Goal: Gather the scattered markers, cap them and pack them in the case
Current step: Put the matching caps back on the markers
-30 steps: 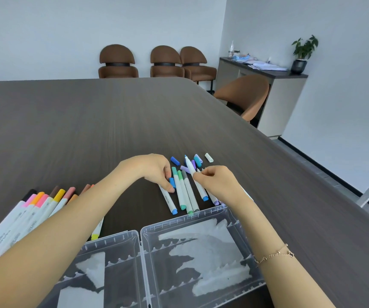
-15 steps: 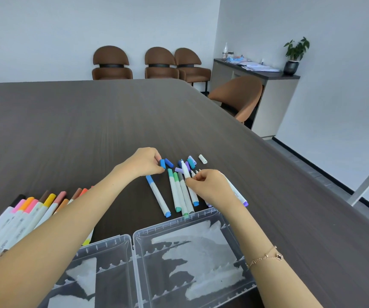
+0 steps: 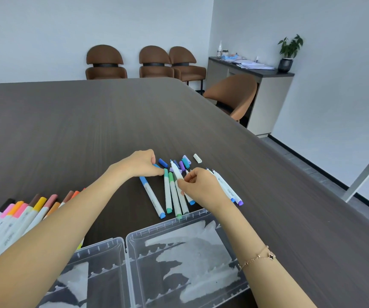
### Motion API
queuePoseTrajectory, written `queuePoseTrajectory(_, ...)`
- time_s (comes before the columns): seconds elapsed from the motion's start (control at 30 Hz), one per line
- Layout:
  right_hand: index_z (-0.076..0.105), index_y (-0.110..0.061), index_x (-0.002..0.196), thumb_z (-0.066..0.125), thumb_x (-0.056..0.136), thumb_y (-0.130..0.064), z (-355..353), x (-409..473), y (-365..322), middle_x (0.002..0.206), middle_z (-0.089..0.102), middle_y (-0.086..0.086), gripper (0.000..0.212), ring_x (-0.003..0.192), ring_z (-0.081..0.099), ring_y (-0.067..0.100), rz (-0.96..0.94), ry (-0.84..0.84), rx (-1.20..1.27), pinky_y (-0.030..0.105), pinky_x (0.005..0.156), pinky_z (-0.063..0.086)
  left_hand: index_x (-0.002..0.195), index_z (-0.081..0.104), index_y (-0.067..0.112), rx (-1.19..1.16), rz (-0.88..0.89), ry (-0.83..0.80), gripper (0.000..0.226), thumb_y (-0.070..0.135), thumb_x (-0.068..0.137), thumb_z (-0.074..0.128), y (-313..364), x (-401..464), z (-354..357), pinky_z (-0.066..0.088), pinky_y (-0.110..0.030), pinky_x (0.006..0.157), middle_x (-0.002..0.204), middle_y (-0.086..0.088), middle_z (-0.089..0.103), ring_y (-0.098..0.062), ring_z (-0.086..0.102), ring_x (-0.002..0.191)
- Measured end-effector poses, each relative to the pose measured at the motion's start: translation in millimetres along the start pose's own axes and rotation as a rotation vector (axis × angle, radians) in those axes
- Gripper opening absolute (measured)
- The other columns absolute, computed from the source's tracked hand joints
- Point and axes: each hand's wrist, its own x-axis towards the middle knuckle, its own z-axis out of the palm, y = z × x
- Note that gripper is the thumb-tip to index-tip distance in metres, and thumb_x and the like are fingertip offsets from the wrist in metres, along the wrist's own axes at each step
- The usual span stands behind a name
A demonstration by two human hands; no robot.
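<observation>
My right hand (image 3: pixel 199 185) holds an uncapped white marker (image 3: pixel 175 171), its bare tip pointing away from me. My left hand (image 3: pixel 142 163) pinches a small blue cap (image 3: pixel 157 166) just left of that tip. Capped blue and green markers (image 3: pixel 170 194) lie side by side on the dark table in front of my hands. Loose caps (image 3: pixel 184 162) in blue, teal and purple lie beyond them, with a white cap (image 3: pixel 197 158) to the right. Two more markers (image 3: pixel 228 188) lie right of my right hand. The clear plastic case (image 3: pixel 192 221) lies open near me.
A row of pink, orange, yellow and brown capped markers (image 3: pixel 19 216) lies at the near left. Brown chairs (image 3: pixel 154 63) stand past the far table edge, another chair (image 3: pixel 234 94) on the right side. A sideboard with a plant (image 3: pixel 289 52) stands at the right wall.
My right hand has lifted the uncapped marker off the pile. My left hand has left the light-blue capped marker on the table and now pinches a blue cap near the marker's tip.
</observation>
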Motion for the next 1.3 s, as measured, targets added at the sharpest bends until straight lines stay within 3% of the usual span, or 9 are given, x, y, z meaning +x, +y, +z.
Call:
queuePoseTrajectory(0.23,0.061,-0.011,0.103,0.057,0.091,-0.03,-3,1,0,0.097,0.068,0.011,0.023,0.066,0.052,0.008,0.006,-0.015,-0.036,0.012,0.051,0.038,0.111,0.055,0.021,-0.082,0.019,0.02,0.032,0.043,0.087,0.058,-4,5,-1,0.046,-0.03,0.084,0.108,0.003,0.056,-0.014,0.054,0.099)
queuePoseTrajectory(0.37,0.063,-0.012,0.1,0.06,0.09,-0.029,-5,1,0,0.094,0.067,0.01,0.02,0.059,0.049,0.008,0.004,-0.015,-0.036,0.012,0.051,0.039,0.099,0.058,0.02,-0.119,0.024,0.097,0.024,0.039,0.085,0.063,-2,5,6,0.046,-0.026,0.074,0.098,0.003,0.059,-0.013,0.056,0.09)
queuePoseTrajectory(0.53,0.06,-0.017,0.093,0.059,0.09,-0.028,-8,-1,-4,0.072,0.056,-0.001,0.011,0.051,0.044,0.007,0.036,-0.058,0.003,0.013,0.048,0.037,0.091,0.06,0.017,-0.163,-0.017,0.134,0.012,0.021,0.082,0.067,3,4,4,0.043,-0.021,0.064,0.09,0.004,0.057,-0.01,0.055,0.078)
queuePoseTrajectory(0.6,0.058,-0.018,0.089,0.058,0.091,-0.026,-9,-2,-5,0.076,0.059,0.005,0.008,0.047,0.039,0.007,0.057,-0.084,0.046,0.012,0.041,0.034,0.088,0.06,0.017,-0.209,-0.052,0.155,0.01,0.02,0.081,0.067,5,5,2,0.044,-0.02,0.061,0.085,0.003,0.059,-0.01,0.056,0.071)
queuePoseTrajectory(0.7,0.058,-0.017,0.087,0.058,0.09,-0.025,-10,-4,-8,0.081,0.058,0.012,0.009,0.044,0.034,0.011,0.095,-0.111,0.116,0.015,0.038,0.032,0.088,0.061,0.014,-0.438,-0.087,0.098,0.006,0.019,0.086,0.064,10,3,-3,0.048,-0.018,0.06,0.077,-0.002,0.061,-0.011,0.057,0.067)
queuePoseTrajectory(0.8,0.064,-0.01,0.093,0.059,0.09,-0.027,-10,-4,-11,0.078,0.055,0.01,0.018,0.043,0.033,0.011,0.104,-0.146,0.138,0.013,0.037,0.033,0.095,0.062,0.009,-0.78,-0.115,0.032,0.012,0.017,0.088,0.065,14,-3,-8,0.047,-0.017,0.06,0.075,-0.004,0.059,-0.01,0.052,0.065)
queuePoseTrajectory(0.87,0.065,-0.009,0.1,0.059,0.09,-0.028,-10,-4,-12,0.077,0.06,0.006,0.022,0.043,0.035,0.009,0.111,-0.171,0.156,0.012,0.037,0.033,0.097,0.063,0.008,-0.855,-0.118,0.047,0.015,0.019,0.087,0.066,16,-5,-8,0.046,-0.017,0.059,0.075,-0.004,0.059,-0.008,0.051,0.064)
queuePoseTrajectory(1.03,0.064,-0.01,0.098,0.059,0.091,-0.025,-10,-5,-14,0.071,0.063,-0.008,0.017,0.043,0.045,0.006,0.105,-0.171,0.201,0.01,0.037,0.035,0.094,0.064,0.007,-0.855,-0.112,0.076,0.016,0.021,0.086,0.068,21,-7,-6,0.045,-0.017,0.057,0.071,-0.003,0.059,-0.008,0.051,0.062)
queuePoseTrajectory(1.3,0.063,-0.011,0.099,0.057,0.093,-0.028,-7,-6,-15,0.074,0.064,-0.003,0.019,0.052,0.053,0.005,0.098,-0.121,0.22,0.01,0.04,0.038,0.086,0.061,0.009,-0.782,-0.06,0.062,0.015,0.022,0.086,0.067,26,-14,-2,0.049,-0.018,0.061,0.076,-0.006,0.063,-0.009,0.056,0.065)
